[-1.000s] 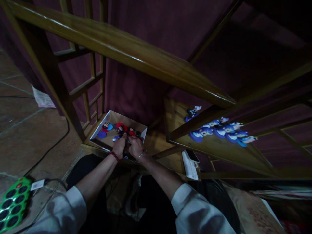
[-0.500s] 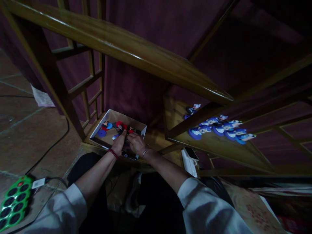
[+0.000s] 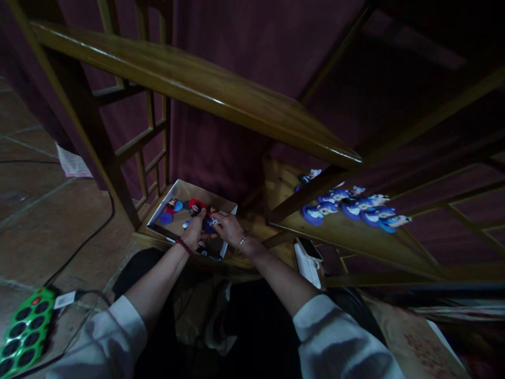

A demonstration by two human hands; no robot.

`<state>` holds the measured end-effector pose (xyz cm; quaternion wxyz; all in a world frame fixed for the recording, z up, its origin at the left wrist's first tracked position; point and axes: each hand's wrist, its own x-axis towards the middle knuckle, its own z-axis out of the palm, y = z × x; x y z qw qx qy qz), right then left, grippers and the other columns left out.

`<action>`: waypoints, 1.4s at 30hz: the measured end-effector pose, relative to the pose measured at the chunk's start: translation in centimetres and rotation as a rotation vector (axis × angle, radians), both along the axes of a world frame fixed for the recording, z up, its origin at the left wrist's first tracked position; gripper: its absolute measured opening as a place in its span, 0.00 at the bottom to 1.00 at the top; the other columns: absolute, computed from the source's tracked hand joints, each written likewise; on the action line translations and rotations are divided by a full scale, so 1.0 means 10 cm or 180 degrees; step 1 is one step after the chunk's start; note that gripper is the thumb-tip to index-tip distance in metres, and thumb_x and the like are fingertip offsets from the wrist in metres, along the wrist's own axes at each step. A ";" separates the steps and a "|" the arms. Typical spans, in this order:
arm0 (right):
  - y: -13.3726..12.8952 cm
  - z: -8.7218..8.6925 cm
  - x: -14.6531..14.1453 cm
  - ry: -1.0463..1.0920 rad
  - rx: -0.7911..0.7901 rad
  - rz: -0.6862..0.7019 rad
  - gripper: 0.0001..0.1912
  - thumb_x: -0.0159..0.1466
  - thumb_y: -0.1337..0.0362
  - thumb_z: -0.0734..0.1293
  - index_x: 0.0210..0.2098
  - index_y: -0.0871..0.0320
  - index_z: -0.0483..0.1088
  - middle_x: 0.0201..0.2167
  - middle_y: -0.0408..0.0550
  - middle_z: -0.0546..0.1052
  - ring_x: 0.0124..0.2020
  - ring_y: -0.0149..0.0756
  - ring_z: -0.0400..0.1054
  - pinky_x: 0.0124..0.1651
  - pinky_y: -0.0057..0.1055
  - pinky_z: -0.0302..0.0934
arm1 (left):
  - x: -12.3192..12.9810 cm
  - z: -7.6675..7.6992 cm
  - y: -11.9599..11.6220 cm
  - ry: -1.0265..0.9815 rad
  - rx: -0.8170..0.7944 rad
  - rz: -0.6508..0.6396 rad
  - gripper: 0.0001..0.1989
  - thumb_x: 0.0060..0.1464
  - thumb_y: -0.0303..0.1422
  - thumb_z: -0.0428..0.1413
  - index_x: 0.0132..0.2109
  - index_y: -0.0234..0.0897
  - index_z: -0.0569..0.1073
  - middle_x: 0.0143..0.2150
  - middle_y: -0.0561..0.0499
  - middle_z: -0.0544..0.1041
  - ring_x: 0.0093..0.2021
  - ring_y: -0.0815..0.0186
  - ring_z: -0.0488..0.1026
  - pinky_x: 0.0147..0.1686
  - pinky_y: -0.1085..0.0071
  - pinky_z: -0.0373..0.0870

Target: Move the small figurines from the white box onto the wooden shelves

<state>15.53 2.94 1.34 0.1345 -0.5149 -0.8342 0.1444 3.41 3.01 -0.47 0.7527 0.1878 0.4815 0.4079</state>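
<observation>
A shallow white box (image 3: 162, 206) on the low wooden shelf holds several small figurines, among them a red and blue one (image 3: 173, 205), and a round purple disc (image 3: 166, 218). Over the box, my left hand (image 3: 194, 230) and my right hand (image 3: 230, 230) meet around a blue-purple figurine (image 3: 212, 222). Thumb and fingers of my left hand close on its left side; my right fingers touch it from the right. A dark figurine (image 3: 202, 245) lies below my left hand, near the front edge of the box.
Several purple-based figurines (image 3: 355, 207) stand on a raised shelf (image 3: 339, 234) at the right. A phone (image 3: 310, 249) lies over white paper (image 3: 307, 268). A wooden rail (image 3: 197, 87) crosses above the hands. On the floor are a green power strip (image 3: 27, 326) and cables.
My right hand has shifted slightly right, and the blue-purple figurine now shows between my hands. The view has shifted slightly.
</observation>
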 end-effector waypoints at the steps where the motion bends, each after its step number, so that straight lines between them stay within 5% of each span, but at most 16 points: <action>1: 0.01 0.03 0.00 0.0037 -0.0015 -0.0047 0.09 0.56 0.73 0.61 0.36 0.59 0.67 0.36 0.48 0.71 0.37 0.33 0.64 0.43 0.29 0.57 | -0.01 0.01 0.01 -0.0066 0.0030 0.0005 0.15 0.56 0.40 0.44 0.37 0.33 0.67 0.25 0.51 0.71 0.23 0.71 0.70 0.22 0.76 0.69; 8: 0.01 0.15 0.00 0.0237 -0.0135 -0.0550 0.11 0.55 0.71 0.63 0.38 0.58 0.65 0.34 0.46 0.72 0.35 0.33 0.64 0.41 0.29 0.57 | -0.05 0.00 0.03 -0.0550 0.0062 -0.0022 0.09 0.56 0.33 0.44 0.34 0.33 0.66 0.26 0.49 0.72 0.26 0.67 0.72 0.26 0.68 0.73; 18: 0.10 0.22 0.05 0.0723 -0.0046 -0.0544 0.09 0.53 0.69 0.64 0.35 0.56 0.68 0.31 0.42 0.72 0.32 0.30 0.64 0.37 0.26 0.58 | -0.10 0.04 0.06 -0.1043 0.0036 -0.0056 0.09 0.53 0.24 0.44 0.31 0.30 0.69 0.27 0.46 0.74 0.28 0.66 0.73 0.33 0.67 0.73; 29: 0.12 0.23 0.05 0.0826 0.0008 -0.0541 0.13 0.52 0.71 0.64 0.38 0.59 0.70 0.36 0.47 0.73 0.37 0.32 0.66 0.43 0.28 0.59 | -0.13 0.01 0.07 -0.1220 0.0035 -0.0150 0.09 0.52 0.23 0.45 0.33 0.28 0.70 0.29 0.44 0.75 0.30 0.66 0.74 0.35 0.69 0.73; 42: 0.11 0.29 0.04 0.0829 -0.0137 -0.0732 0.11 0.51 0.68 0.64 0.35 0.57 0.66 0.28 0.40 0.70 0.27 0.27 0.62 0.33 0.24 0.57 | -0.18 0.03 0.03 -0.1231 0.0171 -0.0259 0.06 0.53 0.25 0.49 0.32 0.29 0.70 0.30 0.43 0.76 0.34 0.63 0.75 0.41 0.64 0.71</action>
